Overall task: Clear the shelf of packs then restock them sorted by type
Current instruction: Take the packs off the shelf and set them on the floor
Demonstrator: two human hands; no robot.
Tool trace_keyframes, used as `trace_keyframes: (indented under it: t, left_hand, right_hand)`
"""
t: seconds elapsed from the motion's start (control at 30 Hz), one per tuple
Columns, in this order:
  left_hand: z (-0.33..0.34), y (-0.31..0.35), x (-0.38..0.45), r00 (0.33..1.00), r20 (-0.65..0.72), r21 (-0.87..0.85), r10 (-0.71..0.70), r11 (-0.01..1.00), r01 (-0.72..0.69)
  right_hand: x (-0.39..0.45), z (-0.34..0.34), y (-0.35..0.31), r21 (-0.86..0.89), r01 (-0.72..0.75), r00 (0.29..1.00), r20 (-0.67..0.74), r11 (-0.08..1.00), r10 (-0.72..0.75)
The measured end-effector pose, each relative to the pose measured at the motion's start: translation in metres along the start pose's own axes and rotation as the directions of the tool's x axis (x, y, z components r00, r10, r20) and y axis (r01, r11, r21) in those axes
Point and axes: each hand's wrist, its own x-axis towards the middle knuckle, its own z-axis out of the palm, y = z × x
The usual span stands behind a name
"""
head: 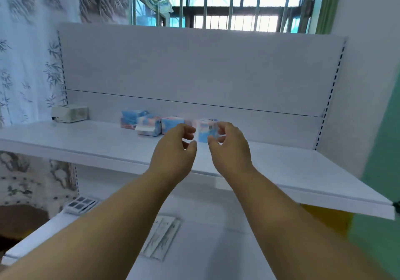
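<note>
A: Where are the packs?

B: A small row of blue-and-pink packs (151,123) sits at the back of the upper shelf (86,143), left of centre. One pack (204,131) stands at the right end of the row, between both hands.

A: Gripped?

B: The left hand (175,147) and right hand (229,145) have curled fingers close on either side (blur hides any contact), so I cannot tell.

A: Risks?

B: A loose two-sided hold could let it slip to the lower shelf (194,247), or a hand could nudge its neighbour over. A white device (70,113) sits far left.
</note>
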Motion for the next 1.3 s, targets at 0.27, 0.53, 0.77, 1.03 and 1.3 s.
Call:
trace_keyframes:
  t: [0.27,0.53,0.77,1.03,1.3]
  left_hand:
    - [0.031,-0.048,0.121,0.999,0.011,0.208,-0.044,0.977,0.041]
    - [0.063,-0.112,0.222,0.992,0.116,0.506,0.045,0.857,-0.098]
    - [0.086,-0.149,0.274,0.931,0.364,0.735,0.02,0.608,-0.301]
    - [0.068,-0.136,0.257,0.935,0.355,0.655,0.004,0.713,-0.252]
    - [0.068,-0.11,0.213,0.965,0.219,0.787,0.145,0.559,-0.263]
  right_hand:
    - [0.135,0.066,0.04,-0.208,0.049,0.976,0.22,0.977,-0.002]
    - [0.202,0.13,0.056,-0.561,-0.026,0.945,0.256,0.827,0.204]
    - [0.212,0.132,0.074,-0.483,-0.308,0.922,0.061,0.82,0.382]
    - [0.182,0.095,0.071,-0.037,-0.438,0.898,-0.048,0.898,0.437]
    - [0.123,0.062,0.077,0.204,-0.407,0.905,-0.042,0.89,0.424]
